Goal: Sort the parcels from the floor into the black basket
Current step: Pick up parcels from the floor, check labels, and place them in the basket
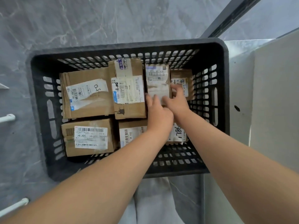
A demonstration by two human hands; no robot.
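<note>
Your two bare arms reach over the near rim of the black basket (pixel 178 173), where the sorting looks close to done. Three parcels fill the near row: a barcoded box (pixel 89 137) at the left, a second parcel (pixel 131 135) partly under your left forearm, and a hand-numbered parcel (pixel 178 133) between your wrists.

Just beyond them, your right hand (pixel 177 102) pinches the near right corner of a narrow parcel (pixel 157 80), thumb on its labelled face and fingers down its side. Your left hand (pixel 157 113) lays its fingers on the near left corner; whether it clasps the parcel cannot be told. That parcel sits in the far row, wedged between a taped box (pixel 127 88) and a small parcel (pixel 182 78) by the right wall, with a wide flat box (pixel 85 94) farther left.

Seven parcels appear to be in. The grey floor (pixel 80 21) in view shows none waiting, so seating this one may be the last step, though the floor behind you is unseen.
</note>
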